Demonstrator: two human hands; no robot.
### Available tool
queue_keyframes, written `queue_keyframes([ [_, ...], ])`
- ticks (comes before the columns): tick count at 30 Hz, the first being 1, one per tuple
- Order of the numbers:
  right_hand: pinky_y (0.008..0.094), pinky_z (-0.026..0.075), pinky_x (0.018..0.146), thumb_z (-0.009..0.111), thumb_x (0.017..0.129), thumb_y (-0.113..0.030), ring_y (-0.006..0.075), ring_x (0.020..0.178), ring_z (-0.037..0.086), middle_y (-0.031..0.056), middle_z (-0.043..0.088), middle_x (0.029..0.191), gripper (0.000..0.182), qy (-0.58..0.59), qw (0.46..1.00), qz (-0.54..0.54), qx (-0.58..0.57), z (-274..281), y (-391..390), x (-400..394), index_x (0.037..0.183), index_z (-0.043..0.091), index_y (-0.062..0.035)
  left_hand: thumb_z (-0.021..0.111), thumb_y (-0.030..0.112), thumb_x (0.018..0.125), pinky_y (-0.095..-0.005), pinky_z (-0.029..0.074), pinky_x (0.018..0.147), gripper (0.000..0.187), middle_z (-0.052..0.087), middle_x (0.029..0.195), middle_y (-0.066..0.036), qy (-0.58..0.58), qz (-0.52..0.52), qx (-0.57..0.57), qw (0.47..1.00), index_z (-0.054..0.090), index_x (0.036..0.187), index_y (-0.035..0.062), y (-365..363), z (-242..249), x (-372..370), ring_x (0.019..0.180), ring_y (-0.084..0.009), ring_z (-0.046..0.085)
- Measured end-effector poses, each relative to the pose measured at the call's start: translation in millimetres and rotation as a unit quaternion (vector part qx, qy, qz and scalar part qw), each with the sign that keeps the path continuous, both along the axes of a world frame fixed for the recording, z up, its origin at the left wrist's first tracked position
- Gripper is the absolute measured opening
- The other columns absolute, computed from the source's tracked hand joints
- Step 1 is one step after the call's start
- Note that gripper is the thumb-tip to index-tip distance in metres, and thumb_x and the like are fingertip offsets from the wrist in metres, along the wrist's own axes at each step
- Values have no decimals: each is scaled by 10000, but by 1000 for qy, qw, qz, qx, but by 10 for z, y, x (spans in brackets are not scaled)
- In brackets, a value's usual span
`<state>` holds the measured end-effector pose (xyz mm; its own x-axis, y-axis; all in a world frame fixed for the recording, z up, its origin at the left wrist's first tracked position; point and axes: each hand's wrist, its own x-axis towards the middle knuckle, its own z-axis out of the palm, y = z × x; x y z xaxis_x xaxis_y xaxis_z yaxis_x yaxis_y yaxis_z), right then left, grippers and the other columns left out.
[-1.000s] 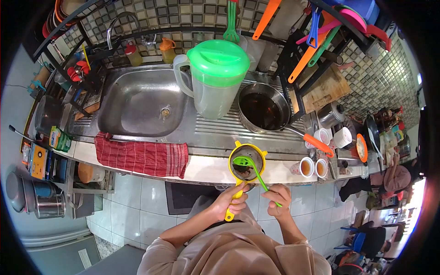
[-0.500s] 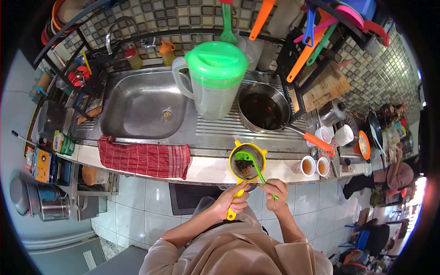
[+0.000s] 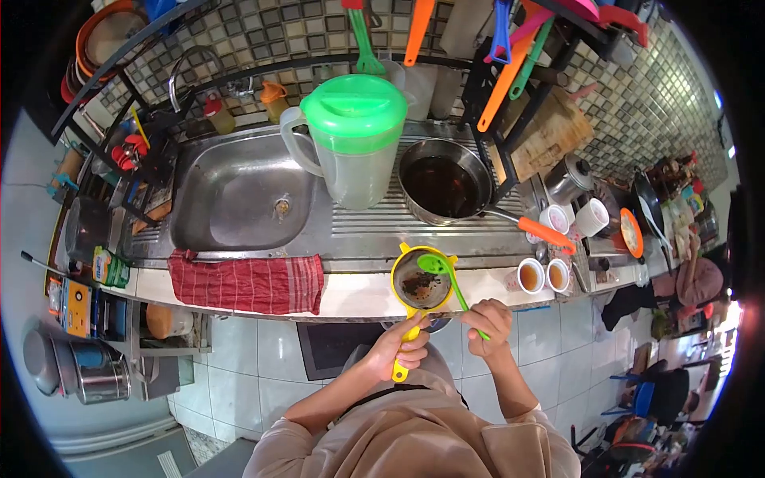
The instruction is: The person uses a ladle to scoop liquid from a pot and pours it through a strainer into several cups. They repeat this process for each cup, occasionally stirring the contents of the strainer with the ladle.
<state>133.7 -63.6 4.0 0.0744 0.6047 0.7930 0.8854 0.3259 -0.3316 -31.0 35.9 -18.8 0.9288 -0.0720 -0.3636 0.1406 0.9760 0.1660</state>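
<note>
My left hand point(image 3: 395, 347) is closed around the handle of a yellow strainer point(image 3: 401, 296), held at the counter's front edge. Dark wet grounds, perhaps tea leaves, lie in the strainer's mesh. Between the fingers of my right hand point(image 3: 488, 325) is the handle of a green plastic spoon point(image 3: 454, 287). Its bowl is over the strainer's upper right part, above the dark bits. Beyond the strainer, a steel saucepan point(image 3: 488, 209) with an orange handle holds dark brown liquid. Two white cups point(image 3: 521, 277) with amber liquid stand to the right.
A big pitcher point(image 3: 357, 171) with a green lid stands beside the steel sink point(image 3: 239, 227). A red checked cloth point(image 3: 239, 284) lies along the counter edge. More white cups point(image 3: 591, 217) are at the right. Utensils hang from the rack above. Other people are visible at far right.
The spoon's bowl has shifted up and to the right off the dark grounds, uncovering more of them. My right hand has risen slightly. The whole view has shifted a little.
</note>
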Motion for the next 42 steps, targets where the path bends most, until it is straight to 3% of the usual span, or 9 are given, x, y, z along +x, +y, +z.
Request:
queue_keyframes([
  [4,303,385,435,553,783,-350,197,502,512,37,530,712,264,-33,998,0,-53,-108,20,-101,780,601,-90,380,386,920,-164,169,323,242,256,490,72,-5,8,-4,1000,404,838,159,0,-3,1,372,-25,203],
  [14,292,393,439,492,847,-356,189,511,531,40,544,700,305,45,996,74,-32,-17,-99,-74,751,600,-86,390,387,916,-164,159,323,241,260,491,73,-8,33,1,999,409,836,160,-60,-27,42,370,-23,203],
  [19,295,380,428,510,829,-349,187,506,519,32,537,699,277,-26,999,9,-30,-61,17,-30,773,597,-92,382,406,914,-162,164,328,259,260,490,76,1,23,15,1000,407,827,164,-38,-22,38,373,-23,204],
  [23,298,374,425,549,791,-346,187,502,512,30,536,714,263,-18,997,55,-46,-119,-7,-94,797,602,-89,381,408,913,-162,162,327,256,265,494,75,8,23,19,1000,405,826,169,-62,-2,38,372,-24,203],
  [32,293,386,430,570,777,-330,190,491,507,43,504,684,259,-21,999,-19,-44,-143,-33,-84,774,600,-73,379,396,917,-158,170,328,248,272,500,70,1,30,4,1000,409,831,166,-59,-18,44,375,-23,210],
  [42,294,391,431,533,824,-277,192,487,512,63,544,693,233,95,996,-2,-1,-101,-100,-186,772,605,-61,374,377,923,-157,176,324,232,281,500,65,-11,42,-6,999,421,845,164,-76,-42,57,377,-30,220],
])
